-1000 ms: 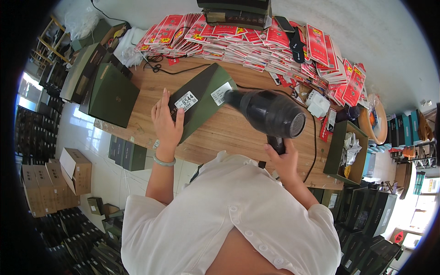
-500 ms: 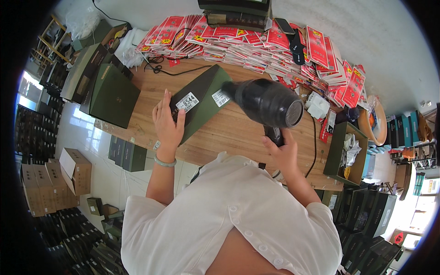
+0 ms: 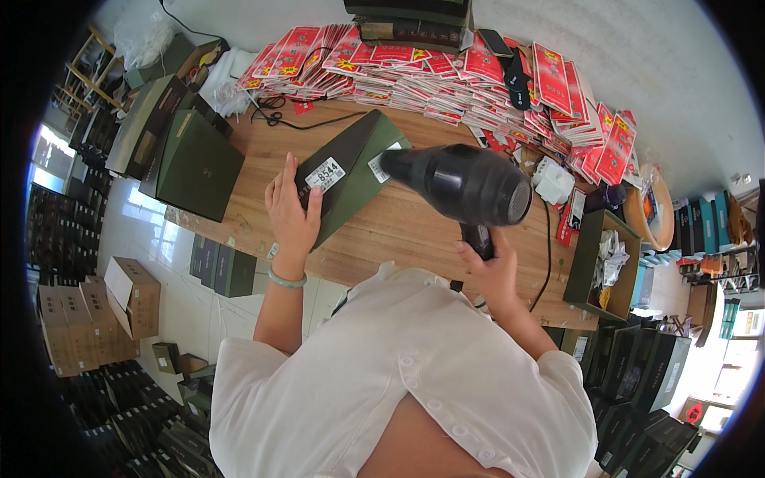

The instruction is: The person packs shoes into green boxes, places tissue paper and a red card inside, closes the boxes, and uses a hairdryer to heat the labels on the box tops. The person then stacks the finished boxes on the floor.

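A dark green and black box lies at an angle on the wooden table. One white label sits on its dark part, a second white label on the green part. My left hand holds the box by its left side, thumb over the top face and fingers along the edge. In my right hand, fingers are wrapped round the handle of a black hair dryer. The dryer's nozzle points left and partly covers the second label; whether it touches cannot be made out.
Stacks of red printed cards line the table's back, with a phone on top. Green boxes stand at the left. An opened green box with crumpled paper is at the right. A black cord runs along the right side.
The dryer's nozzle has shifted slightly left and down, from the second label's upper right edge to over its right part. My left hand and the box have hardly moved.
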`<action>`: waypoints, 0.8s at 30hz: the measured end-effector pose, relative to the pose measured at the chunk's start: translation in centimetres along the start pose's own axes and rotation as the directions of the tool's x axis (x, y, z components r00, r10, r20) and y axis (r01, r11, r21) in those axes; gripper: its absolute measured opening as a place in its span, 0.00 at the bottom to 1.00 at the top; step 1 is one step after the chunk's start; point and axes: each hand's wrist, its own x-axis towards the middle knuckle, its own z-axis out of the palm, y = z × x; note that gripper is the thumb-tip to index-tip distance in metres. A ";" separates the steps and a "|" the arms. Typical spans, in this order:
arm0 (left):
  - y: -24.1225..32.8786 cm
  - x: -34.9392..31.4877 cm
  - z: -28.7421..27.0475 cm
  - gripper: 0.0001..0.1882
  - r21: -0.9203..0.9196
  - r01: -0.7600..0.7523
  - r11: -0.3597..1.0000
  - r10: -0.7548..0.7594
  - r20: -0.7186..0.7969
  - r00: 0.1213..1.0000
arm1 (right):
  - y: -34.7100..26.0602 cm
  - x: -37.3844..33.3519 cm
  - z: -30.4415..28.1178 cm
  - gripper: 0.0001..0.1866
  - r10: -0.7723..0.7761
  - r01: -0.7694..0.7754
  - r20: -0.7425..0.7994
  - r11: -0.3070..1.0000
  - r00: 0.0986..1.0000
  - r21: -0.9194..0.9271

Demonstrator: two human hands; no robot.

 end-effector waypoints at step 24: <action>-0.4 0.5 -0.1 0.37 0.009 -0.007 1.000 0.006 0.085 0.996 | 2.1 -0.6 -0.8 0.23 -0.051 0.049 -0.035 0.998 0.998 -0.044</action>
